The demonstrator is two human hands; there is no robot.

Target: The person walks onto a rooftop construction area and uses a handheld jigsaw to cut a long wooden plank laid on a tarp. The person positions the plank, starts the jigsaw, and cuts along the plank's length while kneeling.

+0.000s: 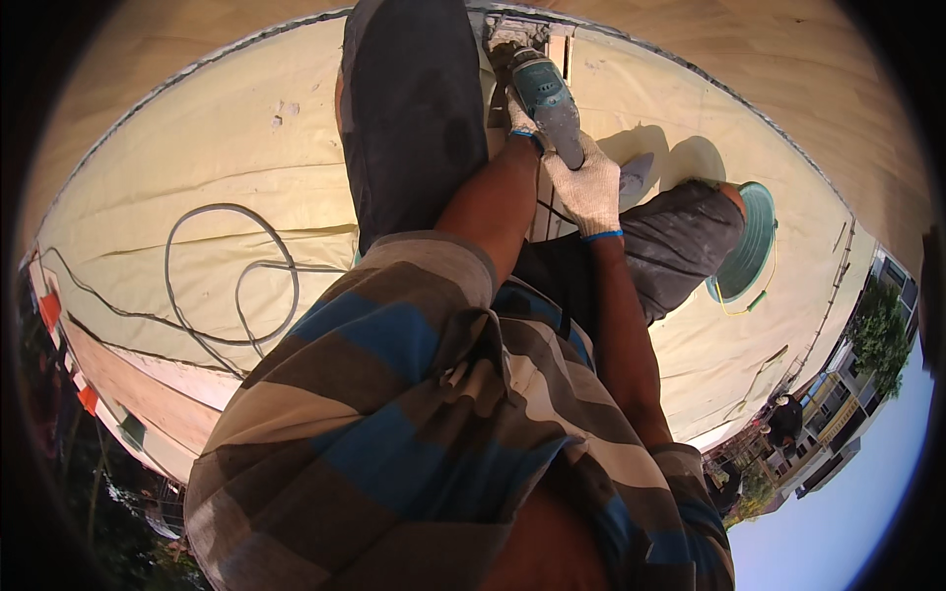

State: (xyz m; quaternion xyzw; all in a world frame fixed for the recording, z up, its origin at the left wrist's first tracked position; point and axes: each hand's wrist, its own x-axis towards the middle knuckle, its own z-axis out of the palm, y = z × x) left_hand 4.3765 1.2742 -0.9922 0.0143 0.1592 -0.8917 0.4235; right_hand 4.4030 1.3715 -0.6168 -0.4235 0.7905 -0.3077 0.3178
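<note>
A teal and grey corded power tool (548, 96) is in my two hands, its front end toward a rough, broken patch (514, 30) at the foot of the wall. My right hand (588, 187), in a pale knit glove with a blue cuff, is closed round the tool's grey rear end. Gloved the same way, my left hand (520, 116) grips farther forward, beside the teal body. The tool hides part of its fingers. The tool's bit or working tip is too dark to make out. Beneath my right hand runs a short piece of dark cord (558, 213).
Beyond my right knee is a green bucket (754, 241) with a wire handle. Grey cable (168, 258) lies looped on the pale yellow surface at left. A pale crumpled thing (638, 169) is near my right hand. Orange flags (49, 310) mark the left edge; people (783, 422) are at lower right.
</note>
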